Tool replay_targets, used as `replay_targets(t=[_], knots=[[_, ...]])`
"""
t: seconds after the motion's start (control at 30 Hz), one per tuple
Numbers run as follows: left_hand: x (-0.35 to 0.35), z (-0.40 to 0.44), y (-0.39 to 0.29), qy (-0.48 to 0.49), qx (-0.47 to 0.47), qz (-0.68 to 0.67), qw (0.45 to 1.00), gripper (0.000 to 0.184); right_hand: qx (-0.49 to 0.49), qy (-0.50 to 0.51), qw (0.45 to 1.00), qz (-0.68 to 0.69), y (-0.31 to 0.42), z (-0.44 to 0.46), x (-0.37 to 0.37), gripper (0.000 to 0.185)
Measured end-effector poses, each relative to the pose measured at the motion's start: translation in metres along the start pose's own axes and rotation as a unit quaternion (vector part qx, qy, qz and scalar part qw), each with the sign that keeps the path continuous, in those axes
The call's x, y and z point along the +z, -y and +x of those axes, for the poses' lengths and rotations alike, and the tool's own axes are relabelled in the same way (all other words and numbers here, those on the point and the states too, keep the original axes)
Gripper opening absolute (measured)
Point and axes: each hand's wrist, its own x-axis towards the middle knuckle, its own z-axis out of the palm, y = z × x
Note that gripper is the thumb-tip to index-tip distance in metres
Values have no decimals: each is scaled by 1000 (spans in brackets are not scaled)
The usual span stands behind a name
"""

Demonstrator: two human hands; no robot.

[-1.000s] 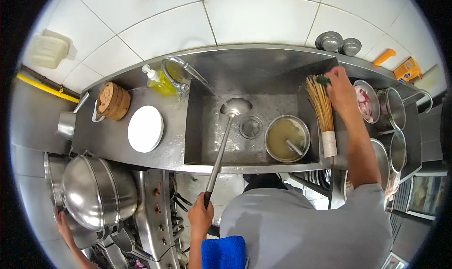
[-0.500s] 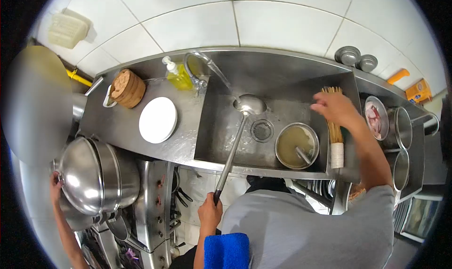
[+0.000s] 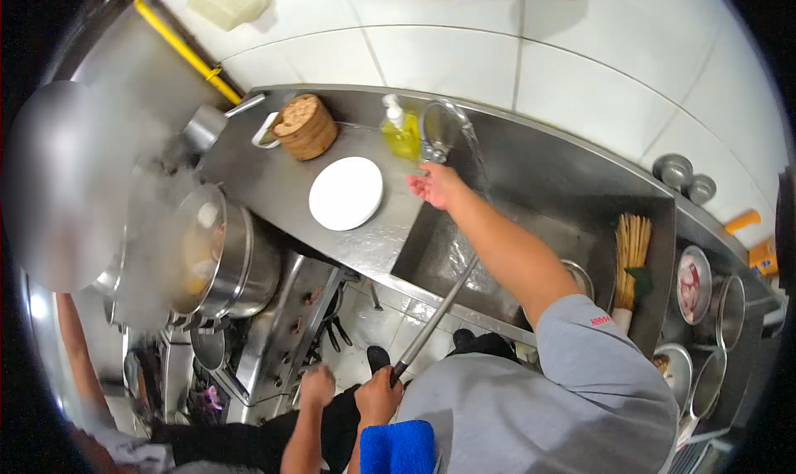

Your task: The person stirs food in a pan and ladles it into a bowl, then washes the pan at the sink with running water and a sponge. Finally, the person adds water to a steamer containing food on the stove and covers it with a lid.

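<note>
My left hand (image 3: pixel 377 398) is closed around the dark grip of a long-handled ladle (image 3: pixel 435 318). Its handle slants up over the front rim of the sink (image 3: pixel 414 246), and the bowl end is hidden behind my right arm. My right hand (image 3: pixel 435 185) is at the base of the tap (image 3: pixel 437 152), fingers stretched out to the left; whether it touches the lever is hard to see. Water runs from the spout into the basin. Beside the hand stand a yellow soap pump bottle (image 3: pixel 401 134) and a white plate (image 3: pixel 346 194).
A bamboo steamer (image 3: pixel 308 134) stands on the left counter. A large steaming pot (image 3: pixel 249 258) is on the stove, with a co-worker's hand (image 3: pixel 317 387) nearby. A bamboo brush (image 3: pixel 633 250) and a partly hidden metal pot (image 3: pixel 583 277) are at the sink's right. Metal bowls (image 3: pixel 695 283) stand beyond.
My right hand has moved left from the bamboo brush to the tap. My left hand keeps hold of the ladle. The big pot's lid is off and steam rises. The view has shifted left.
</note>
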Motion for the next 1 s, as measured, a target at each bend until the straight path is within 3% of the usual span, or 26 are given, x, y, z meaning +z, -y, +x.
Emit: replay_targets(t=[0.03,0.1,0.17,0.23,0.27,0.3,0.47,0.5,0.63,0.83,0.9,1.0], knots=[[-1,-3,-3,-3,-3,-8,1000,25,36,45,997,60,1,17,-1,27],[-1,-8,-3,18,-45,-8,999,25,-72,148,974,157,13,29,2,21],[1,-15,2,42,-93,-16,995,24,-86,110,951,277,24,34,3,14],[8,-26,7,20,-83,-45,995,25,-153,93,964,198,27,4,16,20],[6,-25,6,76,-119,-36,989,24,-147,96,969,171,29,-12,23,22],[7,-28,7,71,-132,-40,988,24,-142,98,974,145,27,-26,27,25],[38,-53,25,42,-105,-96,989,22,-71,282,953,-92,21,-100,23,35],[39,-57,25,41,-108,-101,988,21,-75,276,954,-94,22,-122,26,35],[36,-87,30,59,-108,-132,983,21,-77,354,909,-205,25,-211,31,38],[39,-180,31,-59,-88,-184,977,19,-44,547,791,-270,-40,-312,29,40],[42,-226,34,-78,-109,-191,972,18,60,577,733,-355,-71,-339,30,48],[36,-309,33,-101,-139,-183,968,23,177,569,680,-427,-125,-378,30,46]])
